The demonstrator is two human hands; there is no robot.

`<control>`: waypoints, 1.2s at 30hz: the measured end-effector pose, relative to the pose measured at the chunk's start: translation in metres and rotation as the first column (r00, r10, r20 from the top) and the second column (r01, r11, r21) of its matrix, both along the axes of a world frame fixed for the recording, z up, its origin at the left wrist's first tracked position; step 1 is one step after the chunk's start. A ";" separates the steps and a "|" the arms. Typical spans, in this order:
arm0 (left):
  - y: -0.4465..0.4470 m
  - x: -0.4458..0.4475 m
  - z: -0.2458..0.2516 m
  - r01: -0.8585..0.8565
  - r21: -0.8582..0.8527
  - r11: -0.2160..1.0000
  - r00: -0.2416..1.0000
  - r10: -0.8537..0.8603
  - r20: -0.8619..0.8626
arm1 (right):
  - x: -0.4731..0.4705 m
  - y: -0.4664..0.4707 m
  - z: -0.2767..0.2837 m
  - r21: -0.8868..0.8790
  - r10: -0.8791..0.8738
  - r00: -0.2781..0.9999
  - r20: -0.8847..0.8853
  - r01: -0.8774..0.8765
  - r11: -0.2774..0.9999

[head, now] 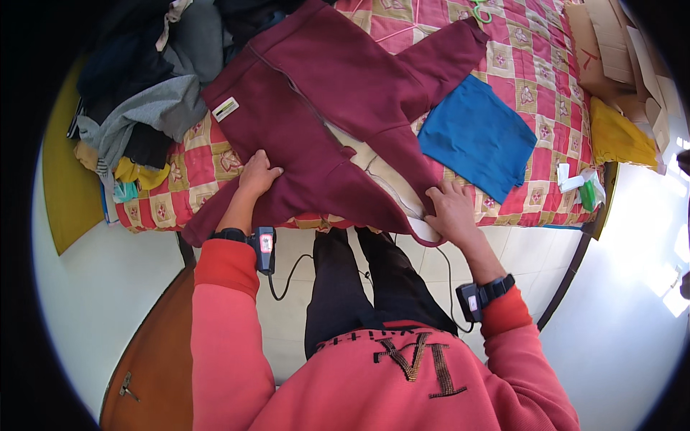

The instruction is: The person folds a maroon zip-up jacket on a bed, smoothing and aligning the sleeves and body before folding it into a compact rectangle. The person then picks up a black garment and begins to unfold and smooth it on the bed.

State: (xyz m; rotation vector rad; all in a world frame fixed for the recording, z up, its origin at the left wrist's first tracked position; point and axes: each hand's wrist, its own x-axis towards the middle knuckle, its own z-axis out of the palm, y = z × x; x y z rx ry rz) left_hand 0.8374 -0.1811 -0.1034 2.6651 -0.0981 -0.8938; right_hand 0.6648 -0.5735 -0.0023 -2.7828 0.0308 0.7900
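A maroon zip-front jacket (345, 70) lies spread over a patterned bedspread, its hem towards the far side and its collar end near me. The zip is partly open, and pale lining (388, 175) shows in the gap. My left hand (259, 173) rests on the jacket's left part with curled fingers; whether it grips the cloth I cannot tell. Between the thumb and fingers of my right hand (455, 211) is the jacket's edge by the collar opening. One sleeve stretches to the upper right, while the other hangs over the bed's edge under my left forearm.
A folded blue cloth (480, 137) lies right of the jacket on the bedspread (544, 102). Heaped clothes (161, 102) fill the left side. Cardboard boxes (609, 54), a yellow packet (620, 132) and a green hanger hook (481, 12) are farther right. Cables (288, 283) hang from both wrist devices.
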 end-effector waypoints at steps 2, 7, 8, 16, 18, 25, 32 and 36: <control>-0.001 0.000 0.001 -0.008 -0.001 1.000 1.000 0.008 0.002 | 0.017 0.003 0.001 -0.061 0.094 0.995 0.019 -0.093 0.994; -0.001 0.002 0.001 -0.026 0.018 0.999 0.999 0.027 -0.043 | 0.035 0.005 0.032 0.202 0.086 0.979 0.184 -0.124 0.972; 0.000 0.003 0.000 -0.025 0.019 1.000 0.998 0.026 -0.053 | 0.031 0.005 0.040 0.287 0.076 0.978 0.196 -0.132 0.949; 0.001 0.004 -0.005 -0.028 0.014 1.000 0.999 0.028 -0.022 | -0.019 -0.001 0.022 0.195 -0.135 0.988 0.068 0.120 0.974; 0.000 0.005 -0.003 -0.028 0.032 0.999 0.998 0.030 -0.051 | -0.029 -0.020 0.007 0.472 -0.606 0.745 -0.277 0.655 0.589; -0.003 0.009 0.002 -0.030 0.065 0.997 0.993 0.037 -0.109 | -0.036 -0.042 -0.069 0.343 -0.672 0.728 0.135 0.602 0.721; -0.004 0.008 0.001 -0.046 0.078 0.996 0.991 0.056 -0.124 | -0.032 -0.045 -0.043 0.452 -0.708 0.598 -0.375 0.785 0.424; -0.003 0.004 -0.003 -0.063 0.071 0.995 0.994 0.069 -0.080 | -0.019 -0.045 -0.012 0.439 -0.591 0.533 -0.605 0.843 0.311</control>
